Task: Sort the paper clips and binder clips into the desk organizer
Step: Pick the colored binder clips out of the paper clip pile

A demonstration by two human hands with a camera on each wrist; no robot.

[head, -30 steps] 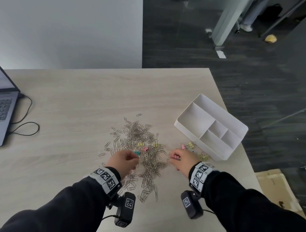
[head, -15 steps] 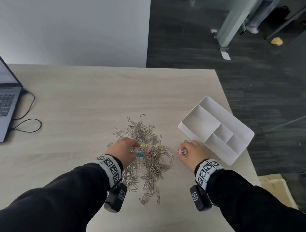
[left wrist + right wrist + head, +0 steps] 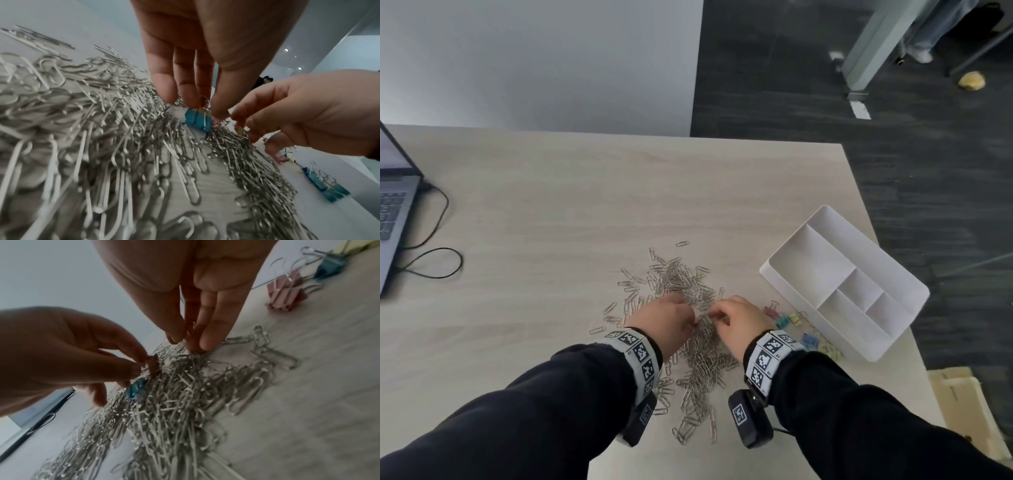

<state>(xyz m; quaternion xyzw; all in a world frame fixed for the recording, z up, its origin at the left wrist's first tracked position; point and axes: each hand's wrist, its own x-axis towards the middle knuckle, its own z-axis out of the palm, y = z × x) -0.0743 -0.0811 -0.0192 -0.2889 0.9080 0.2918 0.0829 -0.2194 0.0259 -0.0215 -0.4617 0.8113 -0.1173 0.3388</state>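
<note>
A pale wood-grain counter fills the middle under soft, even light, with a plain grey-white wall behind it at eleven o'clock, dark carpet floor from twelve to three o'clock, and a pale green pillar standing at one o'clock.

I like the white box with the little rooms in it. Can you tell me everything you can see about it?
The desk organizer is a white, shallow, rectangular tray that looks like smooth plastic. Thin walls split it into one long compartment and three smaller ones, and all look empty. It sits flat and turned at an angle on the wooden table, near the right edge. Colourful binder clips lie on the table just beside its near side. Neither hand touches it.
</note>
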